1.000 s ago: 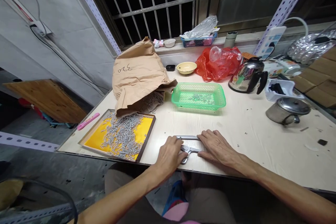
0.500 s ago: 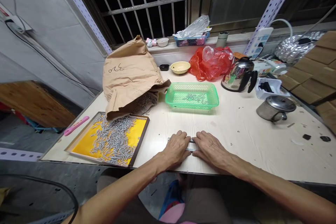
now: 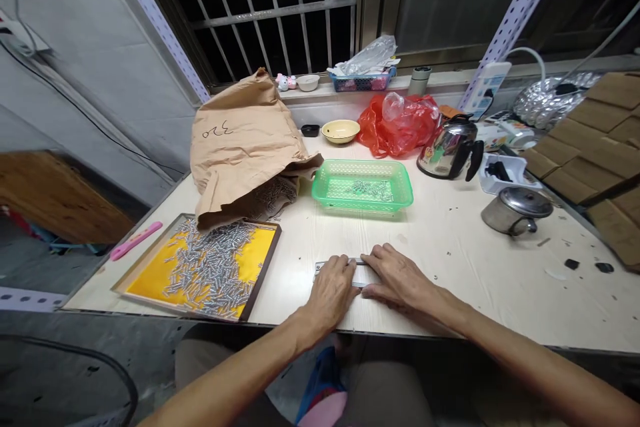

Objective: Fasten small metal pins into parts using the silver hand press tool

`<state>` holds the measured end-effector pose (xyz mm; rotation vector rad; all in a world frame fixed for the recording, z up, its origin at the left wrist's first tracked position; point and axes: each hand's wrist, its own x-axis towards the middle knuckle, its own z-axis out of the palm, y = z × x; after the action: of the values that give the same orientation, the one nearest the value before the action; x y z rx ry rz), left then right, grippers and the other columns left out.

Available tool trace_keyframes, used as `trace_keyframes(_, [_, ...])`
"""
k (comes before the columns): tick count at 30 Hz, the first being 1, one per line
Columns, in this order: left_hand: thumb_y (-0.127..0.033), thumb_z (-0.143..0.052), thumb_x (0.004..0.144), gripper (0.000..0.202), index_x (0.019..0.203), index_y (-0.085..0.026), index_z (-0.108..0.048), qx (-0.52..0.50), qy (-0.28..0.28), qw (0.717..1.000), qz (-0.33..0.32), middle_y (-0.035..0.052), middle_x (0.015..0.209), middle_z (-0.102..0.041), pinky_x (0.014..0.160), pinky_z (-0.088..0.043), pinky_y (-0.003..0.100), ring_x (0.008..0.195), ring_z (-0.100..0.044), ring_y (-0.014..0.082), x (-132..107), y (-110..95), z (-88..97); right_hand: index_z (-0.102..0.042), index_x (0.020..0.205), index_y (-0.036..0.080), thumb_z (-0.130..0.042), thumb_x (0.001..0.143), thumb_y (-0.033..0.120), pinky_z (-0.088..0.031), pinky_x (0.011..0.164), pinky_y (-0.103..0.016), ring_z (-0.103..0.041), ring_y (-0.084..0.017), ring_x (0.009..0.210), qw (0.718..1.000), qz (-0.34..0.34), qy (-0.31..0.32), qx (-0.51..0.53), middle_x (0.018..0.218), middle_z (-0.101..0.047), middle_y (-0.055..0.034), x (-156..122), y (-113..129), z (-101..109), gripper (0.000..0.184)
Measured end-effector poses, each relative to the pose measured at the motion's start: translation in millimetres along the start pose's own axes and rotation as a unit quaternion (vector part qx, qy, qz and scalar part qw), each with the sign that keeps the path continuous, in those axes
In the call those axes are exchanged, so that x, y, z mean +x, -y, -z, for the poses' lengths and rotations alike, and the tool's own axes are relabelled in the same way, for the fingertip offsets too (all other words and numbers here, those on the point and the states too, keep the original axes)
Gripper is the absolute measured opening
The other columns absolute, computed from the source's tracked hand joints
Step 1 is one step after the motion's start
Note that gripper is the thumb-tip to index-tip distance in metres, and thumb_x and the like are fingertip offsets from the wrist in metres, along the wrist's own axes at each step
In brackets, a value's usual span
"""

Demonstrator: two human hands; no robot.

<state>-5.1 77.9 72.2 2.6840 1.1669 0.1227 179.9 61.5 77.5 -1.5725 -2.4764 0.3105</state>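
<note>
A flat silver-grey metal strip [image 3: 366, 275] with a dark line along its far side lies near the table's front edge. My left hand [image 3: 331, 288] is closed over its left part, and one corner pokes out beyond the fingers. On the right part, my right hand [image 3: 403, 281] grips with thumb in front and fingers behind. Between the two hands a short middle stretch shows; the rest is hidden under them. Past the hands stands a green mesh basket [image 3: 320, 198] with some small silvery metal pieces [image 3: 373, 189], too small to name, on its bottom.
To the left, a shallow yellow-bottomed tray [image 3: 260, 283] holds a heap of similar pieces, with a brown paper bag [image 3: 243, 140] tipped over its back edge. A pink tool [image 3: 136, 241] lies beside it. Right stand a kettle [image 3: 447, 150] and lidded metal cup [image 3: 510, 210].
My hands have moved slightly apart, showing more of the strip's middle between them. Both still hold it in about the same place. The camera view has shifted a little.
</note>
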Motion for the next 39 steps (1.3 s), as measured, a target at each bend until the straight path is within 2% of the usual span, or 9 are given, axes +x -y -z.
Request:
trace_keyframes(6, [-0.015, -0.045, 0.089, 0.038, 0.126, -0.018, -0.046, -0.048, -0.096, 0.992, -0.062, 0.0103, 0.133, -0.051, 0.105, -0.037, 0.046, 0.132, -0.036, 0.0261, -36, -25, -36.9, -0.062, 0.098, 0.018, -0.05, 0.09, 0.027, -0.038, 0.077, -0.031, -0.05, -0.019, 0.089, 0.999, -0.012, -0.032, 0.027, 0.092, -0.058, -0.0065, 14, -22, -10, 0.017])
trace_keyframes(13, [-0.02, -0.045, 0.09, 0.036, 0.126, -0.019, -0.046, -0.074, -0.091, 0.992, -0.055, 0.0098, 0.131, -0.053, 0.107, -0.034, 0.049, 0.13, -0.039, 0.0258, -39, -36, -34.0, -0.064, 0.089, 0.019, -0.053, 0.088, 0.025, -0.034, 0.074, -0.033, -0.049, -0.021, 0.088, 0.998, -0.047, -0.019, -0.025, 0.089, -0.061, -0.0054, 49, -22, -3, 0.012])
trace_keyframes(17, [-0.019, -0.042, 0.09, 0.039, 0.129, -0.018, -0.044, -0.085, -0.102, 0.989, -0.059, 0.0116, 0.13, -0.053, 0.105, -0.035, 0.049, 0.128, -0.04, 0.0262, -38, -33, -39.7, -0.065, 0.093, 0.022, -0.051, 0.089, 0.023, -0.033, 0.073, -0.03, -0.047, -0.018, 0.088, 0.997, 0.078, 0.012, 0.004, 0.093, -0.059, -0.004, 55, 18, 5, 0.015])
trace_keyframes(21, [-0.015, -0.043, 0.087, 0.031, 0.116, -0.015, -0.054, -0.084, -0.093, 0.991, -0.053, 0.0118, 0.107, -0.063, 0.088, -0.049, 0.042, 0.102, -0.059, 0.0249, -44, -34, -58.5, -0.065, 0.081, 0.024, -0.057, 0.086, 0.026, -0.031, 0.069, -0.031, -0.043, -0.019, 0.089, 0.97, 0.232, 0.067, -0.008, 0.09, -0.057, -0.0026, 62, 60, -6, 0.01])
trace_keyframes(25, [-0.021, -0.048, 0.086, 0.021, 0.104, -0.017, -0.057, -0.085, -0.135, 0.984, -0.083, 0.008, 0.096, -0.065, 0.079, -0.052, 0.034, 0.09, -0.061, 0.0211, -62, -39, -65.5, -0.062, 0.074, 0.02, -0.054, 0.087, 0.023, -0.03, 0.068, -0.033, -0.043, -0.02, 0.09, 0.954, 0.293, 0.05, -0.039, 0.087, -0.057, -0.0046, 72, 74, -36, 0.015])
trace_keyframes(28, [-0.02, -0.047, 0.086, 0.016, 0.095, -0.018, -0.059, -0.075, -0.195, 0.971, -0.119, 0.0066, 0.089, -0.065, 0.077, -0.051, 0.029, 0.087, -0.06, 0.0179, -80, -35, -48.2, -0.059, 0.075, 0.019, -0.051, 0.086, 0.018, -0.032, 0.07, -0.034, -0.045, -0.02, 0.087, 0.953, 0.3, 0.013, -0.031, 0.085, -0.058, -0.0051, 76, 77, -52, 0.014])
trace_keyframes(31, [-0.016, -0.042, 0.087, 0.022, 0.1, -0.019, -0.06, -0.072, -0.223, 0.97, -0.058, 0.0088, 0.096, -0.064, 0.082, -0.05, 0.03, 0.094, -0.058, 0.0178, -96, -10, -9.8, -0.059, 0.079, 0.019, -0.047, 0.086, 0.014, -0.036, 0.071, -0.033, -0.049, -0.019, 0.081, 0.963, 0.264, -0.051, 0.016, 0.081, -0.06, -0.005, 76, 73, -36, 0.015])
trace_keyframes(33, [-0.017, -0.04, 0.089, 0.026, 0.106, -0.019, -0.06, -0.055, -0.226, 0.971, 0.058, 0.0095, 0.099, -0.062, 0.079, -0.05, 0.031, 0.093, -0.056, 0.0182, -105, 21, 20.6, -0.059, 0.084, 0.019, -0.042, 0.088, 0.015, -0.039, 0.072, -0.032, -0.052, -0.018, 0.079, 0.965, 0.218, -0.124, 0.073, 0.081, -0.061, -0.0054, 78, 60, -9, 0.017])
trace_keyframes(39, [-0.016, -0.039, 0.09, 0.028, 0.102, -0.022, -0.064, 0.082, -0.119, 0.944, 0.295, 0.0074, 0.098, -0.059, 0.082, -0.044, 0.034, 0.097, -0.047, 0.021, -109, 126, 72.4, -0.06, 0.095, 0.02, -0.04, 0.091, 0.034, -0.045, 0.078, -0.037, -0.058, -0.022, 0.082, 0.946, 0.037, -0.318, 0.056, 0.089, -0.064, -0.0078, 99, -39, 59, 0.024])
